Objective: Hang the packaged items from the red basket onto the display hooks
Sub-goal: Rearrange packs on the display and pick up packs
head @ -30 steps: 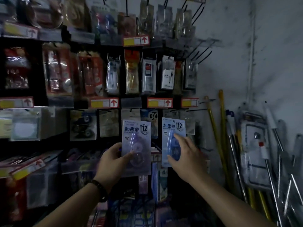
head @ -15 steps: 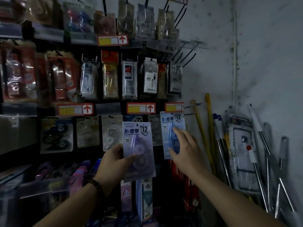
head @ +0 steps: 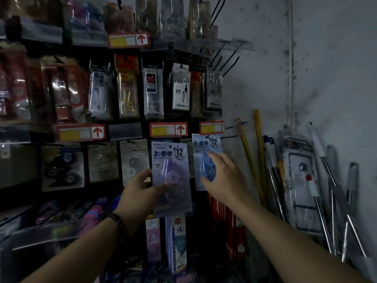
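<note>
Left hand [head: 138, 190] pinches purple pack [head: 173, 160] mid-edge; right hand [head: 224, 176] grips blue pack [head: 206, 148] at blister. Judged light, stiff card, slick plastic; hold low, steer hang-hole onto hook [head: 231, 137].

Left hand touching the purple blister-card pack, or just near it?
Touching. Head view: the left hand pinches the purple blister-card pack, thumb across its front, fingers behind its left edge.

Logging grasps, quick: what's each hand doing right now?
Left hand: holds the purple pack.
Right hand: holds the blue pack.
</note>
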Tool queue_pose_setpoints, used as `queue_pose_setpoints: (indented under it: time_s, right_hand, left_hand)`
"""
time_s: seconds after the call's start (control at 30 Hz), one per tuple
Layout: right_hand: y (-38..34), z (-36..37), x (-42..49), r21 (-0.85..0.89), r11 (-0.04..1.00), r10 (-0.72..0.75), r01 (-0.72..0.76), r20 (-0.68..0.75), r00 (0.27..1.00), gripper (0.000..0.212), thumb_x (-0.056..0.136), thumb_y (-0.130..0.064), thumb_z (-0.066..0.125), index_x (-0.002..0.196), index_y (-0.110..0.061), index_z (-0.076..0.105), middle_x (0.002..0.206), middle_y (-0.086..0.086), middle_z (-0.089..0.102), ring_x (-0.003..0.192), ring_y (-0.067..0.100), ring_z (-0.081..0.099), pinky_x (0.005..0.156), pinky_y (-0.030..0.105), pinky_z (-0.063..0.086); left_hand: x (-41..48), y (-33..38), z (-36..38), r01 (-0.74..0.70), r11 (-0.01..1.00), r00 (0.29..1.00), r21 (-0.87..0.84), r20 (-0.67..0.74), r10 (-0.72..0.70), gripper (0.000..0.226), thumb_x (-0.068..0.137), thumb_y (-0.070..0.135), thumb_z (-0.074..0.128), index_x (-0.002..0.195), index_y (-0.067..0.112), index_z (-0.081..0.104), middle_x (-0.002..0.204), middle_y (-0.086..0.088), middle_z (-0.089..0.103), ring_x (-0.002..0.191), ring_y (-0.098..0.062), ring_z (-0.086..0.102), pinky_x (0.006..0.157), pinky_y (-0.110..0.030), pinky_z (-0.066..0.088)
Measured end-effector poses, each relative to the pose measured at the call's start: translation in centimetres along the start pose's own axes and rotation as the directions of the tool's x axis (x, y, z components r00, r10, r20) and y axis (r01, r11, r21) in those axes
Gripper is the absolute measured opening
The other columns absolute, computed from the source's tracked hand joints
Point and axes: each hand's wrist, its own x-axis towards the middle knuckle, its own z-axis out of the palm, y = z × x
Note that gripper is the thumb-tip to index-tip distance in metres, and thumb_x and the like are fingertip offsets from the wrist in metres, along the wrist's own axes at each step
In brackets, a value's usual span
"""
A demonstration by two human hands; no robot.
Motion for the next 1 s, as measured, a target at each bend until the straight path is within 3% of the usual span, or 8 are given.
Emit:
queue_pose_setpoints:
  time_s: [0.23, 0.33, 0.43, 0.5, 0.63, 0.73, 0.9, 1.0]
  right_hand:
    - [0.0, 1.8, 2.6, -0.134, 0.991, 0.024, -0.009, 0.112, 0.993, 0.084, 0.09, -0.033, 0.079, 0.158, -0.027, 0.03, 0.153, 0.002, 0.043, 0.133, 0.027, 0.051, 0.102, 0.045, 0.054]
    - [0.4, 2.3, 2.6, -0.113, 0.993, 0.041, -0.026, 0.137, 0.99, 0.074, 0.093, -0.033, 0.077, 0.155, -0.022, 0.038, 0.15, 0.003, 0.046, 0.13, 0.026, 0.054, 0.1, 0.044, 0.055]
    - [0.0, 1.3, 1.5, 0.006, 1.0, 0.002, -0.003, 0.025, 1.0, 0.05, 0.099, -0.039, 0.066, 0.144, -0.022, 0.053, 0.138, -0.001, 0.052, 0.12, 0.022, 0.058, 0.095, 0.043, 0.056]
    - [-0.9, 0.0, -0.3, 0.092, 0.989, -0.112, 0.115, -0.039, 0.993, 0.042, 0.101, -0.046, 0.057, 0.137, -0.025, 0.058, 0.129, -0.006, 0.053, 0.109, 0.014, 0.059, 0.086, 0.038, 0.057]
    - [-2.0, -1.6, -4.4, 0.184, 0.931, -0.33, 0.315, 0.058, 0.942, 0.063, 0.093, -0.059, 0.058, 0.149, -0.035, 0.045, 0.13, -0.014, 0.048, 0.111, 0.007, 0.057, 0.082, 0.035, 0.059]
    - [-2.0, -1.1, -6.1, 0.199, 0.945, -0.276, 0.258, 0.071, 0.958, 0.084, 0.086, -0.063, 0.059, 0.161, -0.038, 0.028, 0.138, -0.015, 0.04, 0.118, 0.011, 0.056, 0.084, 0.038, 0.06]
    - [-1.9, -0.2, -6.6, 0.251, 0.944, -0.202, 0.212, -0.067, 0.977, 0.076, 0.091, -0.059, 0.062, 0.158, -0.034, 0.039, 0.134, -0.014, 0.047, 0.115, 0.01, 0.06, 0.085, 0.036, 0.061]
    - [-1.0, 0.3, -6.1, 0.22, 0.962, -0.144, 0.16, -0.09, 0.986, 0.075, 0.091, -0.055, 0.067, 0.158, -0.037, 0.037, 0.134, -0.013, 0.046, 0.115, 0.01, 0.059, 0.085, 0.034, 0.06]
  left_hand:
    - [1.1, -0.2, 1.0, 0.013, 1.0, 1.0, 0.0, 0.016, -0.013, 0.027, 0.093, 0.018, 0.082, 0.118, 0.022, 0.071, 0.102, -0.002, 0.083, 0.091, -0.019, 0.082, 0.084, -0.047, 0.068]
    - [0.9, -0.2, 1.2, 0.022, 0.999, 1.0, -0.037, 0.018, -0.021, 0.026, 0.092, 0.017, 0.083, 0.115, 0.023, 0.072, 0.102, -0.002, 0.083, 0.091, -0.019, 0.082, 0.079, -0.041, 0.068]
    - [0.8, -0.2, 1.5, 0.01, 1.0, 1.0, -0.013, -0.002, -0.01, 0.022, 0.092, 0.017, 0.083, 0.111, 0.025, 0.072, 0.1, 0.0, 0.082, 0.091, -0.019, 0.081, 0.073, -0.036, 0.067]
    - [0.8, 0.0, 1.9, 0.003, 1.0, 0.999, -0.007, -0.033, -0.003, 0.021, 0.093, 0.017, 0.081, 0.11, 0.026, 0.072, 0.101, 0.001, 0.081, 0.095, -0.021, 0.08, 0.08, -0.041, 0.067]
    - [0.3, 0.2, 3.4, 0.003, 0.999, 1.0, -0.046, -0.024, -0.004, 0.023, 0.095, 0.016, 0.078, 0.114, 0.026, 0.07, 0.11, -0.002, 0.077, 0.101, -0.022, 0.076, 0.087, -0.042, 0.064]
    - [-0.2, 0.0, 4.3, -0.004, 0.999, 1.0, -0.054, -0.009, 0.004, 0.024, 0.094, 0.014, 0.08, 0.115, 0.023, 0.071, 0.108, -0.002, 0.078, 0.099, -0.022, 0.077, 0.078, -0.035, 0.065]
    - [-0.3, -0.5, 4.9, 0.051, 0.998, 0.996, 0.026, 0.073, -0.053, 0.018, 0.098, 0.014, 0.076, 0.114, 0.021, 0.071, 0.105, -0.005, 0.081, 0.094, -0.025, 0.08, 0.079, -0.043, 0.067]
    - [0.1, -0.9, 4.1, -0.005, 0.972, 0.999, 0.235, 0.053, -0.008, 0.021, 0.097, 0.027, 0.078, 0.116, 0.025, 0.068, 0.1, 0.001, 0.08, 0.087, -0.023, 0.079, 0.07, -0.039, 0.065]
